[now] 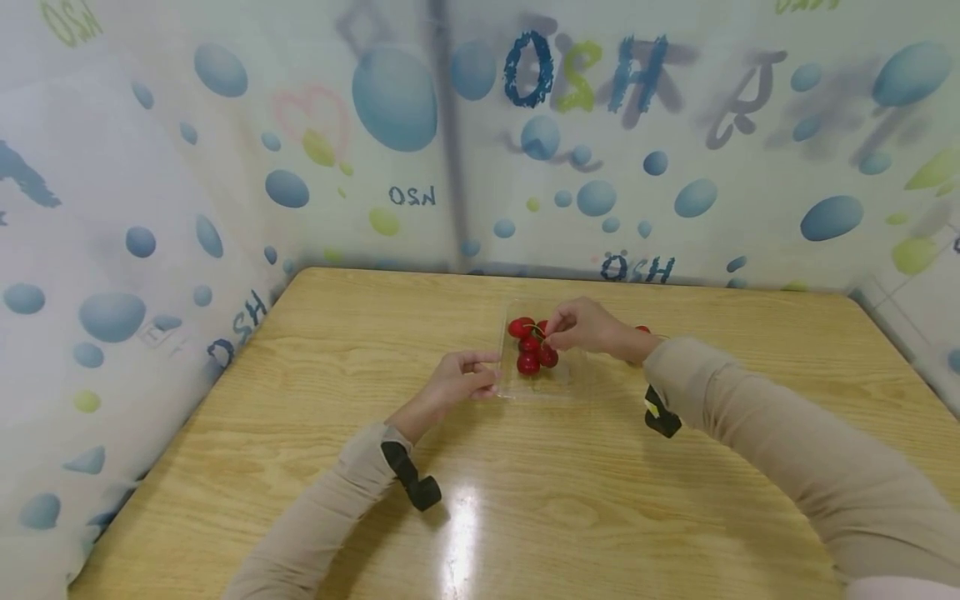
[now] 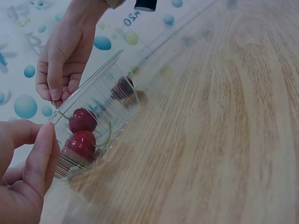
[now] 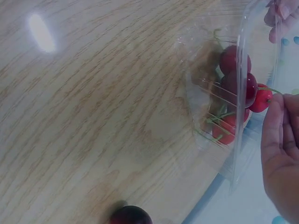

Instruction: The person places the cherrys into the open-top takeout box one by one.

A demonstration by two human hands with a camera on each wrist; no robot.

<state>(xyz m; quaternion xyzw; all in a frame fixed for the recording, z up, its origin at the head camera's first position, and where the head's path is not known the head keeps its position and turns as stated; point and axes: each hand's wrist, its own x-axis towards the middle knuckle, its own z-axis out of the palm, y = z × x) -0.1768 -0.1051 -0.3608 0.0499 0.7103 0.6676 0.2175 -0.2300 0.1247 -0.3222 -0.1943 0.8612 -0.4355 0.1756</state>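
A clear plastic box [image 1: 540, 395] stands on the table with several red cherries [image 1: 528, 363] inside. My left hand [image 1: 453, 379] is at the box's left side; in the left wrist view its thumb and fingers pinch the rim. Over the box, my right hand [image 1: 588, 327] pinches the thin green stem of a cherry [image 3: 261, 99] between thumb and fingertips. That cherry shows at the rim in the right wrist view, close to the others.
Another cherry [image 1: 642, 329] lies on the table to the right of the box, partly hidden by my right wrist. The wooden table [image 1: 375, 333] reaches back to a patterned curtain [image 1: 487, 208]. A black strap [image 1: 411, 475] is on my left wrist.
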